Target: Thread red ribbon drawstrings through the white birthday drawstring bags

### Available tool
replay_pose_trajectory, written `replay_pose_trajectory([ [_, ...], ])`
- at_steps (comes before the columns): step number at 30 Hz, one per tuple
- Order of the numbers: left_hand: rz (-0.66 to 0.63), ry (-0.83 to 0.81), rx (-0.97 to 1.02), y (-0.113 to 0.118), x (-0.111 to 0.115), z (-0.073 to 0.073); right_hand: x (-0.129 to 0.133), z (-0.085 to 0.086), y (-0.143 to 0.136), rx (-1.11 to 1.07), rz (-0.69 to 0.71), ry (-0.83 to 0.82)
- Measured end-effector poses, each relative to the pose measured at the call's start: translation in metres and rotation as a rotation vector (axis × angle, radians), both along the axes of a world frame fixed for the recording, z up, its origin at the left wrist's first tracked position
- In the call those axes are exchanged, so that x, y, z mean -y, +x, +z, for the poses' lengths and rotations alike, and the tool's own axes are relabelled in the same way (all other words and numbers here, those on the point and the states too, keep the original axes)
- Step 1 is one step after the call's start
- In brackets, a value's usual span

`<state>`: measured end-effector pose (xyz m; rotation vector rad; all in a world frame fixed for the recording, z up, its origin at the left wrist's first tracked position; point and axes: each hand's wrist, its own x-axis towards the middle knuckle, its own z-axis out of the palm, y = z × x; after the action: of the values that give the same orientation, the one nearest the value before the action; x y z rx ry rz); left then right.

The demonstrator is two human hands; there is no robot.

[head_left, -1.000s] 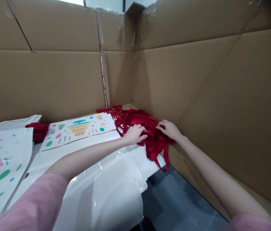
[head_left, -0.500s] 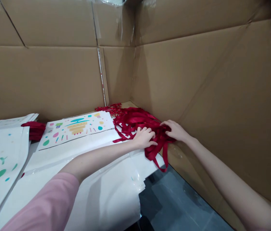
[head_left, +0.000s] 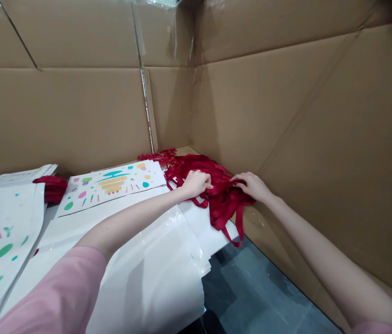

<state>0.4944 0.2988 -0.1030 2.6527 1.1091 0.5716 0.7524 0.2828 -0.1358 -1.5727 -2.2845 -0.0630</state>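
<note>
A tangled heap of red ribbons (head_left: pixel 225 206) lies at the corner of the white sheets, with loops hanging over the edge. My left hand (head_left: pixel 196 183) is closed on ribbon at the heap's left side, fingers curled. At the right side, my right hand (head_left: pixel 249 185) pinches ribbon between thumb and fingers. A stretch of red ribbon runs between the two hands. Left of the heap lies a white printed sheet (head_left: pixel 114 184) with a coloured cake pattern.
Tall cardboard walls (head_left: pixel 286 106) meet in a corner behind the heap. More printed white sheets (head_left: pixel 4 232) lie at the left beside a folded red bundle (head_left: pixel 54 189). White sheets (head_left: pixel 150 273) droop over the near edge, above a grey floor (head_left: pixel 261 283).
My left hand has moved left and slightly up, and its fingers have closed on ribbon. My right hand has stayed nearly in place, its fingers drawn closer together.
</note>
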Motion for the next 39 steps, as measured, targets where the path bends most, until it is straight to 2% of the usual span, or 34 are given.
replay_pose_trajectory([
  [5, -0.005, -0.058, -0.027, 0.000, -0.009, 0.004, 0.001, 0.006, -0.001, -0.013, 0.014, 0.017],
  [11, -0.029, -0.134, -0.061, -0.006, -0.011, 0.016, 0.001, 0.010, 0.000, -0.016, 0.042, 0.025],
  [18, -0.075, -0.090, -0.060, -0.010, -0.011, 0.029, -0.001, 0.013, -0.006, -0.001, 0.032, 0.052],
  [23, -0.125, -0.028, 0.025, -0.018, -0.016, 0.042, -0.002, 0.014, -0.004, 0.016, 0.015, 0.061],
  [29, -0.068, -0.026, 0.238, -0.062, -0.027, 0.064, -0.008, 0.009, 0.007, 0.000, -0.020, 0.049],
  [34, -0.003, -0.061, 0.483, -0.112, -0.036, 0.085, -0.015, 0.003, 0.013, 0.012, -0.030, 0.067],
  [39, 0.074, -0.073, 0.750, -0.170, -0.040, 0.112, -0.023, -0.001, 0.011, 0.023, -0.046, 0.064],
])
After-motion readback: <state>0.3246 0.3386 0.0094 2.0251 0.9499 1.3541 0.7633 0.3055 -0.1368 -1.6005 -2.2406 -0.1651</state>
